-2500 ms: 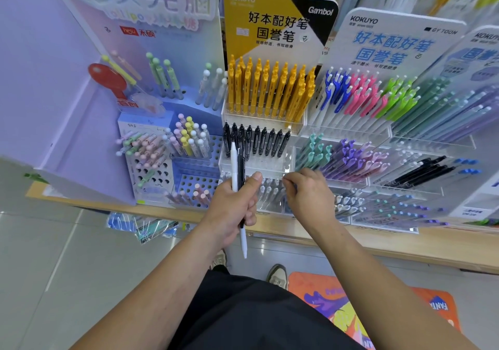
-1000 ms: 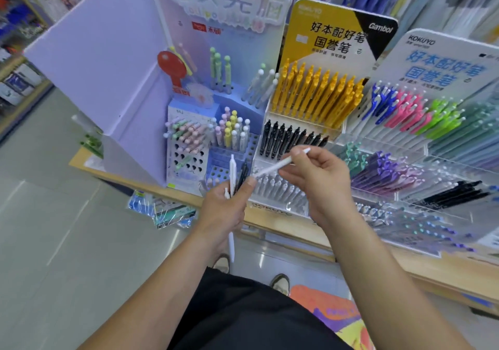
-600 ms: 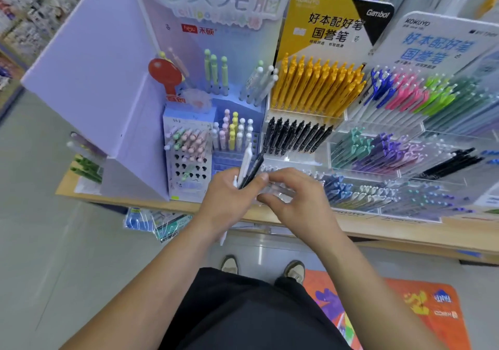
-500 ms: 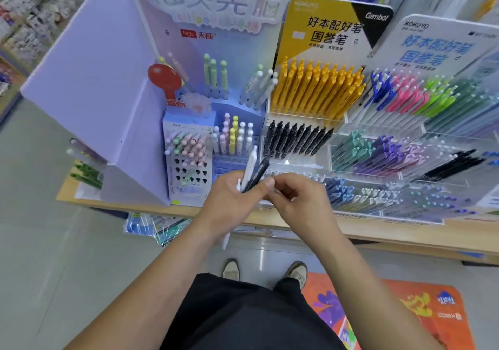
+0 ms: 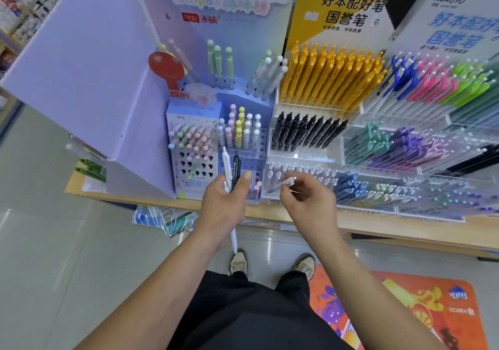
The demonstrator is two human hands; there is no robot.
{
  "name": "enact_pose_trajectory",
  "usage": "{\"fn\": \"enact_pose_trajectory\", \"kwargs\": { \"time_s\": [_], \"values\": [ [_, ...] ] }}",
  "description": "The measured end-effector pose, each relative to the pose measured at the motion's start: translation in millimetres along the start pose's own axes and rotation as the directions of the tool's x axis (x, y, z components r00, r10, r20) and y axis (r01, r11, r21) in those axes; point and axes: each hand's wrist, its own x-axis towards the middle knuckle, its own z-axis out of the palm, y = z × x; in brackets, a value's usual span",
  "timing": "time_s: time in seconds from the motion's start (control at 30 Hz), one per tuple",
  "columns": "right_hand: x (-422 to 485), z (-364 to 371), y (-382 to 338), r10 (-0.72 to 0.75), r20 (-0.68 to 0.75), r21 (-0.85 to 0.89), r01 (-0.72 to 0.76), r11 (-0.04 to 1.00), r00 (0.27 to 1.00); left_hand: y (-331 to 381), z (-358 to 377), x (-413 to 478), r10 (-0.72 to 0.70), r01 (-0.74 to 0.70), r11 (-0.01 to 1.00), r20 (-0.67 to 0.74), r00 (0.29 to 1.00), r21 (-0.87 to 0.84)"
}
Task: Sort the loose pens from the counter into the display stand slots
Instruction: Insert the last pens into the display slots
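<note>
My left hand (image 5: 225, 204) grips a white pen (image 5: 226, 162) and a black pen (image 5: 237, 165) upright, in front of the blue perforated stand (image 5: 195, 160). The white pen's tip sticks out below the hand. My right hand (image 5: 310, 201) pinches a pale grey-white pen (image 5: 282, 183) that points left, just before the lowest clear acrylic tier (image 5: 299, 177) of pale pens. Above that tier sits a row of black pens (image 5: 307, 131), and above those a row of yellow pens (image 5: 332, 74).
A purple cardboard display wall (image 5: 89, 85) stands on the left. Tiers of blue, pink, green and purple pens (image 5: 421, 133) fill the right. The wooden shelf edge (image 5: 378, 228) runs below the stands. Packaged items (image 5: 167, 220) hang under the shelf; an orange mat (image 5: 405, 309) lies on the floor.
My hands were together at the left hand's pens half a second ago. The right hand has drawn away to the right with a pale pen pinched in it. The left hand keeps two pens.
</note>
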Motion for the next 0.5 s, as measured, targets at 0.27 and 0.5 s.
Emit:
{"fn": "enact_pose_trajectory", "kwargs": {
  "time_s": [0.27,0.5],
  "values": [
    [5,20,29,-0.02,-0.025,-0.186,0.015,0.982,0.999,-7,0,1,0.024,-0.025,0.998,0.027,0.999,0.053],
    [9,33,41,-0.118,0.02,-0.41,0.116,0.905,0.993,-5,-10,3,0.01,-0.011,0.999,0.034,0.999,0.043]
  ]
}}
